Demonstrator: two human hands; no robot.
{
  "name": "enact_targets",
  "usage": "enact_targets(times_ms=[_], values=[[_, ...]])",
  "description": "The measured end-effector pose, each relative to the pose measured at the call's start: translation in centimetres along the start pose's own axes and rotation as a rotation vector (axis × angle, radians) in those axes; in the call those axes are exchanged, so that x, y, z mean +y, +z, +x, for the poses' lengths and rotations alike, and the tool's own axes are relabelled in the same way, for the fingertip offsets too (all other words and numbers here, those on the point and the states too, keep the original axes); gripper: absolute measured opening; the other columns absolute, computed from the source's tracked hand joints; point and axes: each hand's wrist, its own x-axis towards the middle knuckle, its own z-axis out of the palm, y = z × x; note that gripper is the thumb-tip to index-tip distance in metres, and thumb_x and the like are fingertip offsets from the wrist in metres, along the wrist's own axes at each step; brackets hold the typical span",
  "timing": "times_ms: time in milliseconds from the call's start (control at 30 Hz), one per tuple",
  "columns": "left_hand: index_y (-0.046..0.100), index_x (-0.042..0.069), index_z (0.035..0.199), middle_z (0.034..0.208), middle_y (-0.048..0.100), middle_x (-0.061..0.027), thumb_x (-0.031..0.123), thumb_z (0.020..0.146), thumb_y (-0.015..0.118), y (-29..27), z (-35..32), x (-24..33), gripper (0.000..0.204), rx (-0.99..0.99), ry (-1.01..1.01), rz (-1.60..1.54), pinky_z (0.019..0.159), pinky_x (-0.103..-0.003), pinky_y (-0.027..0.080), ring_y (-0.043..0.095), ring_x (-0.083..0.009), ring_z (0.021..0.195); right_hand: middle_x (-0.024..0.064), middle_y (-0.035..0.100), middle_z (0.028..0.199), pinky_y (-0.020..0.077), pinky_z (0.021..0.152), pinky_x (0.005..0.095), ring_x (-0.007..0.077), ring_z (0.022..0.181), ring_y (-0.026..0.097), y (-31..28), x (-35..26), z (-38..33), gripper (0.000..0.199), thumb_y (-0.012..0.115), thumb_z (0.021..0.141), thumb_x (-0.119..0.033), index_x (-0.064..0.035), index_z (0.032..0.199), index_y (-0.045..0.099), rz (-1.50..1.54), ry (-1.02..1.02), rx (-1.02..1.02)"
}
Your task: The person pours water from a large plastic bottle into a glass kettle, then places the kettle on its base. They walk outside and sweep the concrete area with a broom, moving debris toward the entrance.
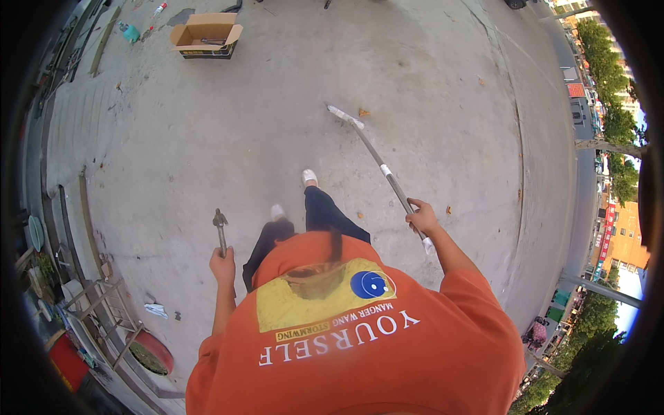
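My left hand [222,263] is closed around the handle of a small hammer [220,223], its dark metal head pointing away from me. My right hand [423,217] grips a long grey metal pipe [373,152] near its closer end. White wrapping covers the pipe's two ends and a short band along its length, and its far part bends to the left. The pipe slants forward and left above the concrete. My feet [309,178] are below, in white shoes, one ahead of the other.
An open cardboard box [206,36] with metal items inside stands far left on the concrete. Beyond it sits a teal canister [129,32]. A metal frame [114,308], a red round tub [153,351] and a white-blue packet [155,310] lie at left. Trees [600,62] line the right.
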Motion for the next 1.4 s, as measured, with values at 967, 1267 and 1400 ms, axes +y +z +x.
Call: enact_targets(times_ms=[967,1267,1400], values=[[0.056,-0.002,0.073,0.062,0.054,-0.0113,0.026,0.079,0.066,2.1,-2.3,2.9,0.03,-0.021,-0.023,-0.027,0.059,-0.036,0.043,0.05,-0.0203,0.058,0.0121,0.057,0.063,0.0426,0.04,0.033,0.0185,0.046,0.054,-1.9,-3.6,8.7,0.069,0.059,0.066,0.006,0.0077,0.133,0.042,0.204,-0.004,-0.02],[0.058,-0.001,0.073,0.059,0.054,-0.0094,0.026,0.08,0.066,2.4,-3.8,2.3,0.03,0.031,-0.105,-0.027,0.057,-0.035,0.043,0.05,-0.0183,0.056,0.0123,0.059,0.065,0.0436,0.04,0.0333,0.0183,0.048,0.056,3.2,-7.2,8.6,0.071,0.06,0.066,0.007,0.0074,0.135,0.04,0.243,0.055,-0.225],[0.057,-0.001,0.071,0.058,0.053,-0.009,0.026,0.08,0.065,3.5,-3.9,2.6,0.03,0.065,-0.134,-0.113,0.056,-0.035,0.042,0.049,-0.0181,0.055,0.0122,0.059,0.068,0.0428,0.039,0.0319,0.0174,0.048,0.055,5.1,-8.6,4.0,0.071,0.059,0.067,0.007,0.0038,0.136,0.041,0.168,0.027,-0.314]])
